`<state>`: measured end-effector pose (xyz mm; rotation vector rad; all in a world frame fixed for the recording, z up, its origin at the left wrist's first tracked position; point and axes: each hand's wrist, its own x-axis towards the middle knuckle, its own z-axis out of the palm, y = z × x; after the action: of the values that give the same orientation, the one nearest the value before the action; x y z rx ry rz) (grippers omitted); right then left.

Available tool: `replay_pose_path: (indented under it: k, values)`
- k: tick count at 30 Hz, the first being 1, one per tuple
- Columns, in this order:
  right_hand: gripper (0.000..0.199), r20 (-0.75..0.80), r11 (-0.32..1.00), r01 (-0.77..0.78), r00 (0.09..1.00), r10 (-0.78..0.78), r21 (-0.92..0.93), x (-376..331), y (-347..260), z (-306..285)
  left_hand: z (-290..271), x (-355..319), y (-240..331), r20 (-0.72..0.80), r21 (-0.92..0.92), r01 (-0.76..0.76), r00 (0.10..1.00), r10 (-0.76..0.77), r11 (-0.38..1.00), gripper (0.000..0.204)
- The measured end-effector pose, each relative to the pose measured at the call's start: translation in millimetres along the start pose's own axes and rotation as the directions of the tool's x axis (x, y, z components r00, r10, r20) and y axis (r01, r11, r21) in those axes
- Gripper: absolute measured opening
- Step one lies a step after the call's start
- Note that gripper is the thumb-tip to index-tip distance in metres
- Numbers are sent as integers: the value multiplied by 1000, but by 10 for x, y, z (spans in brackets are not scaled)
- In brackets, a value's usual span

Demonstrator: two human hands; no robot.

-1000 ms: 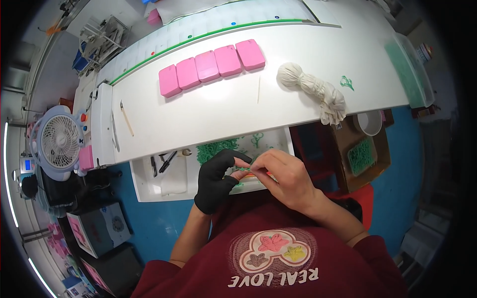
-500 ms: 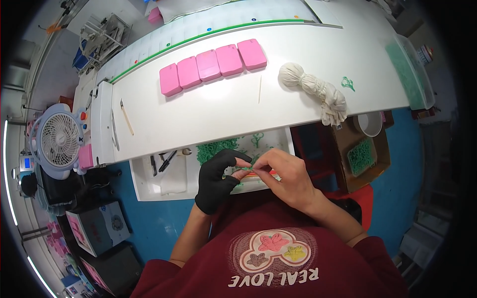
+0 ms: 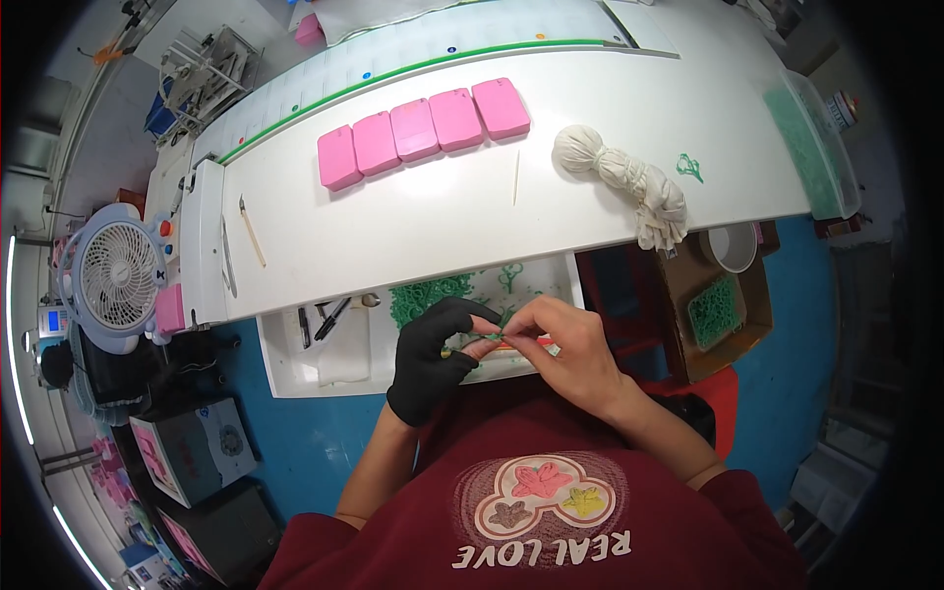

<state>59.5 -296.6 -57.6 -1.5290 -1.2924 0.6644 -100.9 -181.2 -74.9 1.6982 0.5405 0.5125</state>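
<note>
My left hand [image 3: 431, 361], in a black glove with bare fingertips, meets my right hand [image 3: 570, 349] over the open white drawer [image 3: 278, 379]. Both hands pinch a small green piece [image 3: 498, 336] between thumb and fingertips; it looks thin and plastic, but its exact kind is too small to tell. Beyond my gloved hand, a heap of similar green pieces [image 3: 418, 298] lies in the drawer. A looped green piece [image 3: 509, 277] sits apart from the heap. Something red and orange shows partly beneath my fingers.
Pink blocks [image 3: 414, 130] stand in a row on the white table [image 3: 393, 226]. Right of them lie a thin stick [image 3: 516, 177], a tied cloth bundle [image 3: 624, 177] and a green piece [image 3: 689, 167]. A craft knife [image 3: 252, 231] lies left. A cardboard box [image 3: 752, 305] stands below right.
Both hands stay almost in place, with slight finger movement around the small green piece. The coloured dots on the belt behind the table have shifted left.
</note>
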Motion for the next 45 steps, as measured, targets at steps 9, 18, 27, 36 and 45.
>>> replay_pose_path:
  k: [9, 18, 27, 36, 45]
  values:
    - [9, 0, 971, -165, 986, 167, 173, -66, 134, 5, -28, -21, 21, -33, -14, 47, 998, -48, 999, 19]
    - [8, 25, 949, -227, 973, 228, 218, -76, 162, 34, -22, -22, 23, -29, -30, 35, 999, -36, 999, 18]
    - [7, 30, 945, -237, 971, 236, 224, -72, 172, 43, -19, -21, 26, -16, -18, 17, 1000, -17, 1000, 17]
    - [7, 51, 939, -260, 965, 256, 226, -66, 160, 35, -14, -11, 54, 2, -1, 17, 1000, -17, 1000, 17]
    - [10, 51, 939, -255, 967, 250, 231, -67, 53, -17, -55, -28, 12, -26, -55, 94, 995, -96, 994, 14]
